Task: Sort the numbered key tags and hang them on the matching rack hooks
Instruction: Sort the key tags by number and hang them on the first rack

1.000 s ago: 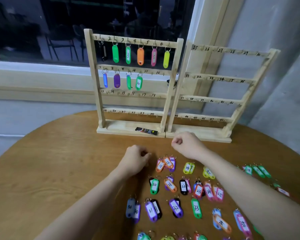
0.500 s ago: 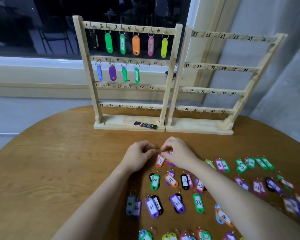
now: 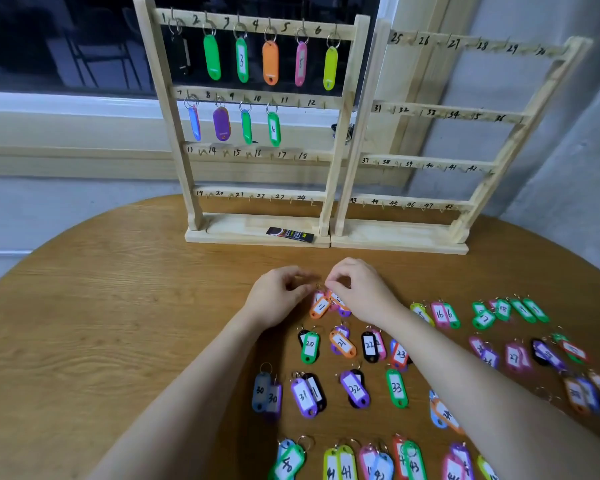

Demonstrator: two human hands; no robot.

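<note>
Where racks [image 3: 257,233] stand, round wooden table [image 3: 101,306].

Plain indoor room; round wooden table [image 3: 84,341] stands by a dark window [image 3: 66,39] and grey wall [image 3: 534,15].

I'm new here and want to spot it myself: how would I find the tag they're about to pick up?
Start at the left wooden rack, then drop to the two hands meeting on the round table. Just below their fingertips lies the orange tag marked 11, the only orange one there; its neighbours are pink and purple.
</note>
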